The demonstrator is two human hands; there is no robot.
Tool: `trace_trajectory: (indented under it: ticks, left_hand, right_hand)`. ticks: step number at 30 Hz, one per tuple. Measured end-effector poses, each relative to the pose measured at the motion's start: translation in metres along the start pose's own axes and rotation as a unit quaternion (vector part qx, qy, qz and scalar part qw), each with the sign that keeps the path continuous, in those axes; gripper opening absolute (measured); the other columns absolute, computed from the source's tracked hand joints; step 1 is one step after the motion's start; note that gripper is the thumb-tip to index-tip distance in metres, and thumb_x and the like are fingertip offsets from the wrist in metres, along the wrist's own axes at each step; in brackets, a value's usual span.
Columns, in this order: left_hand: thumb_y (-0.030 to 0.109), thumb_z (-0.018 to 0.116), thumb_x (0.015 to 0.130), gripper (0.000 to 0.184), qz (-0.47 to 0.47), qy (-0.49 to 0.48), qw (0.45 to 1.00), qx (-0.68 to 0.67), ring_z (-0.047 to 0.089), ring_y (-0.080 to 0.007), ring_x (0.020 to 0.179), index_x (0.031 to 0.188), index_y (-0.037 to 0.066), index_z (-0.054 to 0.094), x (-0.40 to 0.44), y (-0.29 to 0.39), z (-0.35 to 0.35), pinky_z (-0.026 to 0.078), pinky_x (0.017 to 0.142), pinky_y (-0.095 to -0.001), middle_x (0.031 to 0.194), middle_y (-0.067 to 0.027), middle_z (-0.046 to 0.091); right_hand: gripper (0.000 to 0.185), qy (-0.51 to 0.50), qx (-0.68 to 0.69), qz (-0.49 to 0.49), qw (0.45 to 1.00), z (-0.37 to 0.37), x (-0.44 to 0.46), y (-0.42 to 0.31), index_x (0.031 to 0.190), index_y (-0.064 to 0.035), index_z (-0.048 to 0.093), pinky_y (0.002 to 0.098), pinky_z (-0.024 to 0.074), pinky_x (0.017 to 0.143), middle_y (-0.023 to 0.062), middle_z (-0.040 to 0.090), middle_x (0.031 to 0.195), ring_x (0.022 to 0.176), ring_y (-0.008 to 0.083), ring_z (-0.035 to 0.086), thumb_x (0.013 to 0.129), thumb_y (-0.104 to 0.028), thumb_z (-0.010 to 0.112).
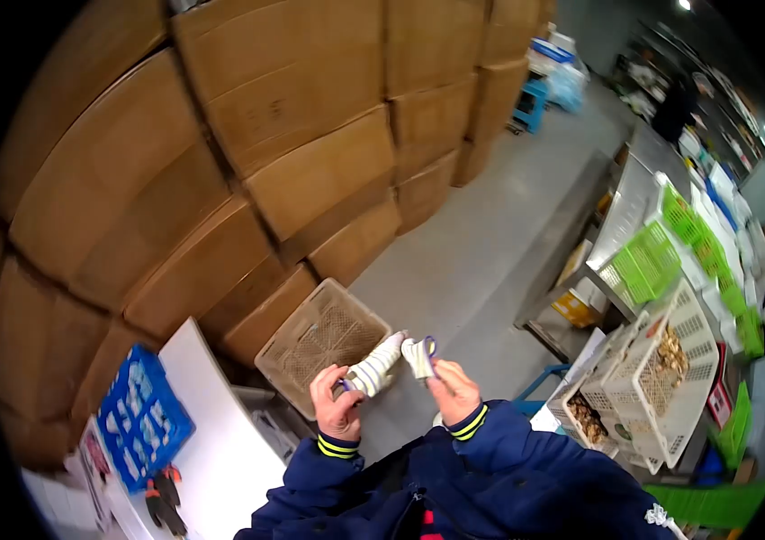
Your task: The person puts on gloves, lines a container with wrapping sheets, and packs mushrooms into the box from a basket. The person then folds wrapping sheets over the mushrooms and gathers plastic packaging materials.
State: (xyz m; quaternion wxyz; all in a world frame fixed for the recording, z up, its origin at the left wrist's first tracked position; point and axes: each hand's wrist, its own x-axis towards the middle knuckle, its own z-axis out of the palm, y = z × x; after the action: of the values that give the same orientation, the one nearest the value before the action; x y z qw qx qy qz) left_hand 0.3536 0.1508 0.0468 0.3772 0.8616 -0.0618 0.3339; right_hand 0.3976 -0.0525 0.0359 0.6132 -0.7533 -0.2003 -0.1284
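Note:
Pinched in my left hand (336, 402) is a white knit glove (375, 368) with grey stripes and a purple edge at its cuff. The glove stretches up and right, away from the fingers. My right hand (454, 392) grips a second striped glove (418, 358), whose purple-edged cuff is beside the fingers. Both hands are in front of my chest, with the two gloves nearly meeting between them. Behind and below the left glove, an empty beige plastic crate (274, 359) rests on the floor.
Stacked cardboard boxes (310, 171) form a wall ahead and left. A white table (220, 441) at left bears a blue patterned package (141, 418) and orange-black pliers-like tools (165, 499). Right, a steel table (625, 216) carries green baskets (645, 263); pale crates (657, 382) hold brown pieces. A person (676, 108) stands far back.

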Motion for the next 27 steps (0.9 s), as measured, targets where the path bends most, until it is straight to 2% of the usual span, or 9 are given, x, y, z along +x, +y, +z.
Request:
trace_trajectory:
  ticks: [3,8,12,16,20,22,24,26,27]
  left_hand:
    - [-0.015,0.053,0.055,0.028,-0.086,-0.07,0.975,-0.192,0.052,-0.0286,0.1,0.071,0.007,0.06,0.026,0.028,0.064,0.044,0.081,-0.0324,0.112,-0.0161,0.048]
    - [-0.015,0.056,0.055,0.028,-0.096,-0.094,0.959,-0.249,0.052,-0.0274,0.099,0.071,0.008,0.061,0.082,0.048,0.127,0.044,0.081,-0.0338,0.108,-0.0148,0.048]
    - [-0.003,0.066,0.05,0.019,0.082,-0.101,0.983,-0.131,0.047,-0.0353,0.108,0.063,0.01,0.062,0.133,0.034,0.157,0.039,0.09,-0.0422,0.105,-0.0151,0.052]
    - [0.001,0.062,0.052,0.012,0.102,-0.113,0.978,-0.145,0.048,-0.0367,0.105,0.06,0.01,0.06,0.177,0.008,0.191,0.039,0.089,-0.0447,0.1,-0.0147,0.056]
    - [-0.005,0.061,0.055,0.015,0.066,-0.105,0.96,-0.251,0.049,-0.0359,0.102,0.058,0.009,0.056,0.225,-0.021,0.257,0.041,0.086,-0.0433,0.099,-0.0145,0.056]
    - [-0.009,0.062,0.059,0.018,0.075,-0.123,0.951,-0.275,0.052,-0.0294,0.095,0.062,0.008,0.06,0.263,-0.016,0.284,0.044,0.08,-0.0371,0.103,-0.0133,0.053]
    - [-0.011,0.061,0.064,0.018,-0.021,-0.145,0.924,-0.352,0.052,-0.0225,0.088,0.068,0.006,0.063,0.287,-0.018,0.305,0.046,0.077,-0.0326,0.107,-0.0124,0.05]
    - [-0.009,0.062,0.072,0.027,-0.066,-0.2,0.916,-0.342,0.051,-0.0144,0.079,0.095,0.004,0.058,0.32,-0.017,0.325,0.045,0.072,-0.0246,0.101,-0.0096,0.048]
    - [-0.007,0.062,0.074,0.029,-0.125,-0.214,0.867,-0.432,0.05,-0.0124,0.077,0.099,0.004,0.052,0.331,-0.021,0.342,0.044,0.071,-0.0237,0.095,-0.0075,0.048]
  right_hand:
    - [0.017,-0.038,-0.031,-0.049,0.998,-0.03,0.026,-0.001,0.092,0.0039,0.059,0.0345,0.0451,0.073,0.0147,0.06,0.09,0.08,0.03,0.056,0.077,0.0,0.063]
    - [0.018,-0.014,0.01,-0.022,1.0,-0.069,0.055,0.02,0.095,0.0033,0.059,0.0331,0.0457,0.073,0.0149,0.06,0.095,0.08,0.0277,0.058,0.078,-0.001,0.062]
    - [0.023,0.118,0.09,0.132,0.98,-0.11,0.097,0.045,0.107,0.0048,0.058,0.0287,0.0433,0.086,0.0151,0.06,0.107,0.098,0.021,0.058,0.087,-0.007,0.055]
    - [0.023,0.162,0.047,0.108,0.98,-0.132,0.149,0.066,0.106,0.0051,0.058,0.0295,0.0444,0.083,0.0163,0.061,0.103,0.093,0.0231,0.059,0.086,-0.004,0.055]
    - [0.022,0.096,-0.06,-0.016,0.993,-0.124,0.206,0.09,0.102,0.0049,0.059,0.0314,0.0464,0.079,0.0182,0.061,0.099,0.09,0.0276,0.061,0.081,-0.002,0.06]
    - [0.023,0.055,-0.015,0.005,0.998,-0.113,0.233,0.106,0.103,0.0046,0.058,0.0313,0.0459,0.08,0.0185,0.06,0.103,0.092,0.0275,0.06,0.081,-0.003,0.059]
    - [0.024,0.086,0.0,0.062,0.994,-0.11,0.258,0.122,0.105,0.0034,0.057,0.0317,0.0454,0.081,0.0175,0.06,0.104,0.093,0.0273,0.059,0.083,-0.005,0.059]
    - [0.022,0.111,-0.027,0.053,0.992,-0.123,0.287,0.137,0.103,0.0036,0.058,0.0315,0.0457,0.081,0.017,0.06,0.102,0.092,0.0265,0.059,0.082,-0.004,0.059]
    - [0.022,0.126,-0.033,0.06,0.99,-0.127,0.298,0.14,0.103,0.0036,0.058,0.0315,0.0457,0.081,0.017,0.06,0.102,0.092,0.0265,0.059,0.082,-0.004,0.059]
